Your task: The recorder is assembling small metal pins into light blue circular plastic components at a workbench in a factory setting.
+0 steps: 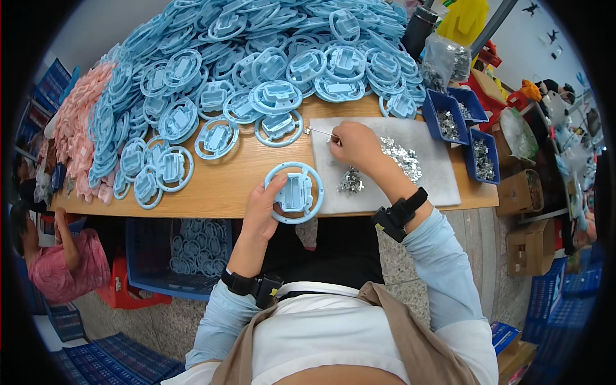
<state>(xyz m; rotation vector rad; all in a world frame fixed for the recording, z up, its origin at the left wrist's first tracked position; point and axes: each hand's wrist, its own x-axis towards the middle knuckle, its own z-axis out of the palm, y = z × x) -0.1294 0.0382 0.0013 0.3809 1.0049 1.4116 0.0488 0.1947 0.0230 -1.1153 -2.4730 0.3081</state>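
Observation:
A light-blue plastic wheel-shaped part, with a rectangular compartment inside its ring, is gripped at its left side by my left hand. It is held at the table's front edge. Over the light-grey mat, my right hand pinches a thin metal rod-like tool pointing left. At its tip is a tiny silvery piece, too small to make out. Small silvery metal pieces lie spread on the mat beside my right wrist, and a smaller heap sits nearer to me.
A large pile of blue wheel parts covers the table's back and left, beside pink parts. Blue bins of metal pieces stand at the right. Below the table is a blue crate of parts. Another person sits at left.

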